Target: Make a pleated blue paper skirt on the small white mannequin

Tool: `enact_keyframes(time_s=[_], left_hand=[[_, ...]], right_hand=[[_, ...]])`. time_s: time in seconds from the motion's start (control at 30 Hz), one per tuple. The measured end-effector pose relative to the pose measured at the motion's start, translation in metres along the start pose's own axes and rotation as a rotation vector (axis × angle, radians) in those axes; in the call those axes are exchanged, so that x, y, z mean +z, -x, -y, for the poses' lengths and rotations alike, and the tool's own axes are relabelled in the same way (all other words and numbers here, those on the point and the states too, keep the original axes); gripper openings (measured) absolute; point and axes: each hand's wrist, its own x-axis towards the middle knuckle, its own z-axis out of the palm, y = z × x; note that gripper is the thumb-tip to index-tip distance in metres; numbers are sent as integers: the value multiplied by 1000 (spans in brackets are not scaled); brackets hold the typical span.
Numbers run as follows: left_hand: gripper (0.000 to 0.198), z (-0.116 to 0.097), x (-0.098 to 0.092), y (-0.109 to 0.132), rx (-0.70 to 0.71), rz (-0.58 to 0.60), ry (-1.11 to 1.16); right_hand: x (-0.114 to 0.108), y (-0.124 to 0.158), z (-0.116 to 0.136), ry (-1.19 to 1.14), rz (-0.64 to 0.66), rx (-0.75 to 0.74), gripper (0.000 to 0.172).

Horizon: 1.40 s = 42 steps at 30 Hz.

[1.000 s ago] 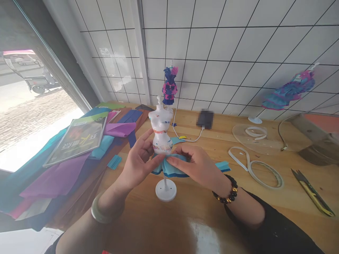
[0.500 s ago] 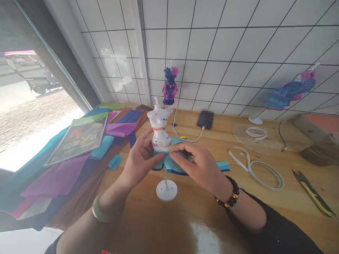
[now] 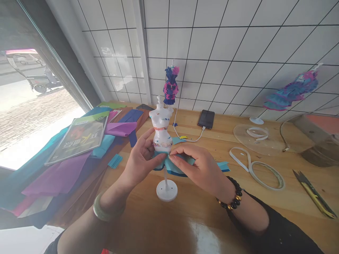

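Note:
A small white dress form (image 3: 161,127) stands upright on a round white base in front of me, with coloured marks on its torso. Around its lower edge hangs a strip of blue crepe paper (image 3: 176,168), gathered like a short skirt with a darker hem. My left hand (image 3: 143,158) wraps the form's left side, its thumb pressing the paper at the front. From the right, my right hand (image 3: 198,160) pinches the paper's top edge between thumb and forefinger near the front middle. The fingertips hide part of that edge.
Coloured paper sheets and a booklet (image 3: 79,135) lie on the left. Behind stand a dressed form (image 3: 171,86) and a phone (image 3: 206,119) on a cable. To the right are a white tape loop (image 3: 266,174), a yellow-black cutter (image 3: 314,193) and another dressed form (image 3: 293,91).
The right thumb and forefinger have drawn closer together on the paper's edge. My left hand keeps its hold on the form. The whole view has shifted slightly.

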Motion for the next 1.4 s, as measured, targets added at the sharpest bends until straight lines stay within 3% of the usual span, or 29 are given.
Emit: enact_keyframes(time_s=[0.3,0.97,1.4], left_hand=[[76,1,0,1,18,48,5],[71,0,-1,2,29,86,47],[65,-5,3,0,-15,29,86]], right_hand=[[5,0,-4,-109,-33,95,9],[12,1,-9,-172,-105,134,5],[15,4,-6,-139,-57,96,1]])
